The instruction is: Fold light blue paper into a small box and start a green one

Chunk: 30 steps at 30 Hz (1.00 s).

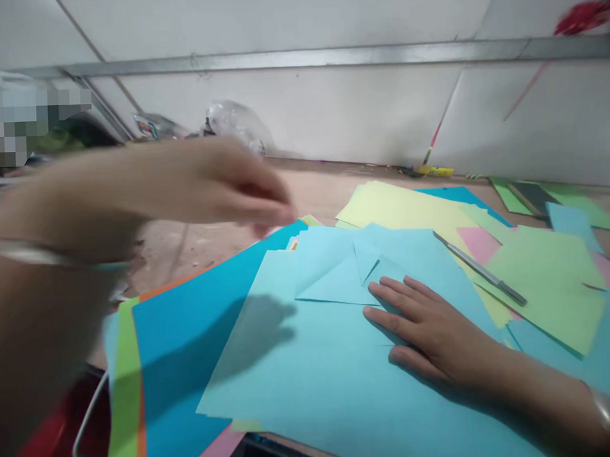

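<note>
My right hand [428,331] lies flat with its fingers spread on a stack of light blue paper [300,382]. Its fingertips touch the edge of a folded piece of light blue paper [334,277] on top. Raised above the left side of the stack, my left hand [243,190] is blurred, its fingers loosely curled. The shadow it casts on the sheets shows a gap between the fingers, and I see nothing held in them. A grey pen [481,269] rests on the papers to the right of the stack.
Darker blue sheets [184,353] stick out at left over orange and green ones. Yellow paper [399,208] lies behind, green paper [547,273] at right. A clear plastic bag [238,124] sits by the white wall [341,114]. Something red [42,431] is below left.
</note>
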Available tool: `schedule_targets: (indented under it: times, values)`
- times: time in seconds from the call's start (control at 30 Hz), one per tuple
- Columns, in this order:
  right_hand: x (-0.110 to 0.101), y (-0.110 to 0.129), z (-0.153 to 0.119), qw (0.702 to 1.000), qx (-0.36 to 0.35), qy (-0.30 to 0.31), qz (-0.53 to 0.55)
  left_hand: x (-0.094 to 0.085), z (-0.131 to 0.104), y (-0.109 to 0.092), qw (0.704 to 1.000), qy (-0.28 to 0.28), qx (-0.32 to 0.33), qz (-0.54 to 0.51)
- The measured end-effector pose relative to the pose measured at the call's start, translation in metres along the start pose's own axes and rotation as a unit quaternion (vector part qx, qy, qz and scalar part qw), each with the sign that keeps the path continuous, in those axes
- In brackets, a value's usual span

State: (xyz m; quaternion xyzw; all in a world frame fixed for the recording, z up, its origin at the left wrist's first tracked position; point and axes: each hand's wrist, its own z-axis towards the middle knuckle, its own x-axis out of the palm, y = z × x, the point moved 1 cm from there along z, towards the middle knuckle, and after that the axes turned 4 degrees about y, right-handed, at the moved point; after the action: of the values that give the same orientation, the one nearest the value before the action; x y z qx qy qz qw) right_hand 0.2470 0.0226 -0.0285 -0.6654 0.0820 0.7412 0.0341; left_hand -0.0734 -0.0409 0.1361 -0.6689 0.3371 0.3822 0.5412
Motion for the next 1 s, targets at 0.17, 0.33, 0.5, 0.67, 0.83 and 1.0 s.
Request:
schedule_targets:
  times: [0.17,0.33,0.5,0.67,0.83,1.0]
  values:
    - [-0.001,0.001,0.001,1.0,0.004,-0.009,0.006,0.1,0.089,-0.083,0.982,-0.026,0.187,0.006]
    - [-0.002,0.001,0.002,1.0,0.005,0.01,0.029,0.148,0.101,-0.073,0.979,-0.1,0.176,-0.005]
    - [-0.005,0.002,0.004,0.997,0.017,0.028,0.065,0.157,0.073,-0.047,0.98,-0.069,0.188,0.017]
    - [-0.016,-0.004,0.001,0.998,0.004,-0.034,0.054,0.17,0.061,-0.03,0.971,-0.056,0.221,0.071]
    - [-0.031,-0.015,-0.003,0.991,0.056,-0.118,0.023,0.173,0.059,-0.029,0.963,-0.035,0.262,0.057]
    - [-0.026,-0.018,-0.002,0.991,0.017,-0.129,-0.043,0.172,0.053,-0.031,0.965,-0.036,0.255,0.055]
